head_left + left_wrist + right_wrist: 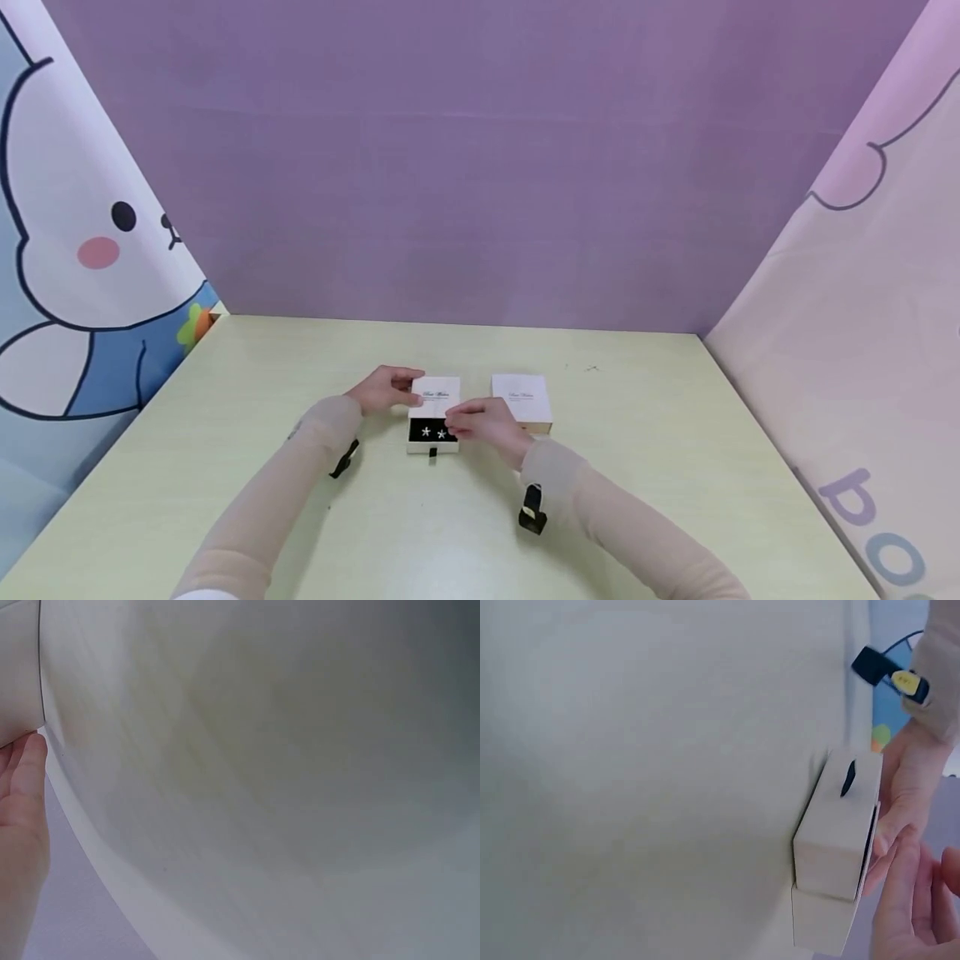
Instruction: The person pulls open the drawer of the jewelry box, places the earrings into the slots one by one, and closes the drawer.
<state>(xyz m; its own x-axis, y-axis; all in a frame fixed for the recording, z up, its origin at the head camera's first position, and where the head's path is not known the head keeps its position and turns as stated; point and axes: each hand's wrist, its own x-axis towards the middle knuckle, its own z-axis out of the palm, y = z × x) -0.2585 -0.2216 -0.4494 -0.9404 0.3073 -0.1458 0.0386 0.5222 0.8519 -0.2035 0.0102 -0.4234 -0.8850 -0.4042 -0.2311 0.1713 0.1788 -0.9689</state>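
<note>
A small white jewelry box (436,396) with script lettering lies on the table, its drawer (433,447) pulled out toward me. Two star-shaped white ornaments show on the drawer's black insert (415,430), and a black pull tab hangs at its front. My left hand (386,389) grips the box's outer sleeve from the left, thumb nearer me and fingers behind. Over the right edge of the insert is my right hand (486,423), its fingers extended beside the ornaments. In the right wrist view its fingers (902,892) lie close to the box's side (838,847).
A second white box (521,397), closed and with similar lettering, stands to the right, partly behind my right hand. The pale table (420,533) ends at a purple backdrop (465,208). Printed cartoon panels rise on both sides. Black straps circle both wrists.
</note>
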